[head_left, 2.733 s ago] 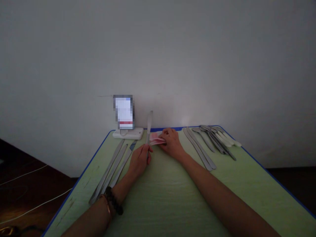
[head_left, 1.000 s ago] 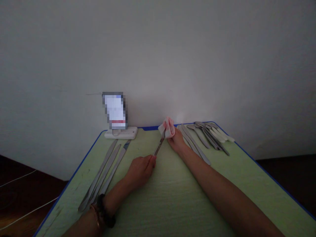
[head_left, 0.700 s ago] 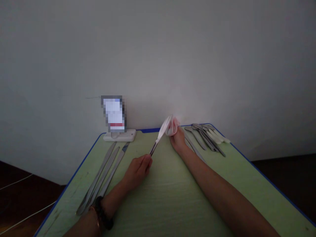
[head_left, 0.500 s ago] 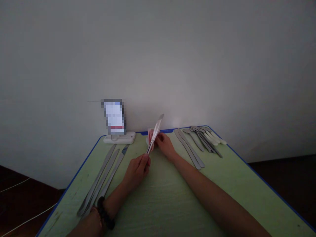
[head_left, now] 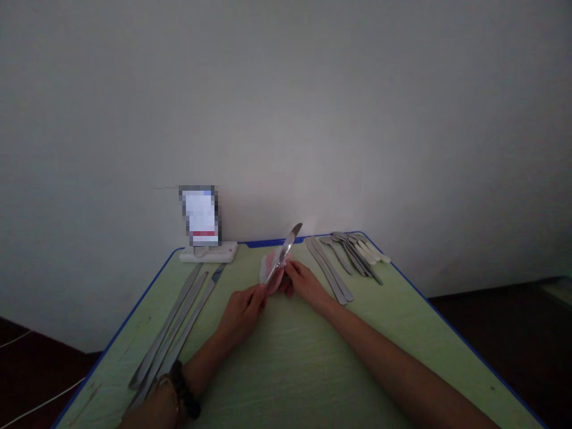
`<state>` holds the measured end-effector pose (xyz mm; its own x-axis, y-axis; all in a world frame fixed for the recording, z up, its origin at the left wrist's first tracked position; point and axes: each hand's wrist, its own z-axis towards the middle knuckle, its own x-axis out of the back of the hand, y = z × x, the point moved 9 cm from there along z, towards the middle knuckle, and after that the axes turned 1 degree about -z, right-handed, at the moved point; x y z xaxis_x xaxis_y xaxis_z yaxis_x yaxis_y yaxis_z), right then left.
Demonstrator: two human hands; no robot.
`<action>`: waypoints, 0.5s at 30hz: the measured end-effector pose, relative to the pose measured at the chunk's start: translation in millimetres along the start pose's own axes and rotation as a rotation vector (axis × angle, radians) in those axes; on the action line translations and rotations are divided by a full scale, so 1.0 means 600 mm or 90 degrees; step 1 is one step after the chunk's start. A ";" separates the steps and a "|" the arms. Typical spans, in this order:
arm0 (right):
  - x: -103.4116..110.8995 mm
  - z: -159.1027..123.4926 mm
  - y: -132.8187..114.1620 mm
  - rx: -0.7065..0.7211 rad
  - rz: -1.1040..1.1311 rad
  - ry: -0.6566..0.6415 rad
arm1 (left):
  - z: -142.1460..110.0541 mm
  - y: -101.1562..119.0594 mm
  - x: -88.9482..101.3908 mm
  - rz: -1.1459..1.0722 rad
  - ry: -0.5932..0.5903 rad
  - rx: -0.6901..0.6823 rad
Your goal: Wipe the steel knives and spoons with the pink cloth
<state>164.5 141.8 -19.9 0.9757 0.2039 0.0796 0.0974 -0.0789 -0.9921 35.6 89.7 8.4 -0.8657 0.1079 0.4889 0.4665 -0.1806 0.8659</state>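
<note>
My left hand (head_left: 244, 311) is closed round the handle of a table knife (head_left: 289, 243), whose blade points up and away to the right. Fingers of my right hand (head_left: 307, 286) are pinched on a pink and white cloth (head_left: 269, 268), which lies against the knife just behind and below it. Some of the right fingertips are hidden by the cloth. Beside my left forearm, several table knives (head_left: 179, 319) lie side by side on the green table (head_left: 286, 363).
Two more knives (head_left: 328, 271) lie right of my right hand. Past them is a cluster of spoons and other cutlery (head_left: 355, 253), some with white handles (head_left: 369, 251). A phone (head_left: 201, 217) stands on a white base (head_left: 210, 252) at the back left, near the wall (head_left: 286, 119).
The right hand has drawn the cloth nearer and lower along the knife, and more of the cloth now shows. The knife has dropped slightly. My view has shifted a little right.
</note>
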 end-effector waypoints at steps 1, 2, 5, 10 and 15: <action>-0.012 -0.001 0.002 -0.035 0.019 -0.045 | -0.001 0.004 -0.001 -0.008 0.014 -0.003; -0.025 -0.002 0.005 -0.073 0.034 -0.094 | -0.002 0.007 0.001 -0.017 0.034 -0.007; -0.050 -0.006 0.014 -0.166 0.020 -0.189 | -0.002 0.012 0.012 -0.027 0.099 -0.014; -0.056 -0.015 0.020 -0.167 -0.104 -0.241 | 0.001 -0.003 0.021 0.004 0.107 0.013; -0.036 -0.020 0.011 -0.101 -0.069 -0.175 | 0.000 -0.004 0.011 0.052 0.067 0.014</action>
<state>146.5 125.2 -26.8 0.8706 0.4736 0.1331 0.2480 -0.1889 -0.9502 28.6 91.1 9.6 -0.8386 -0.0093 0.5447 0.5387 -0.1633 0.8265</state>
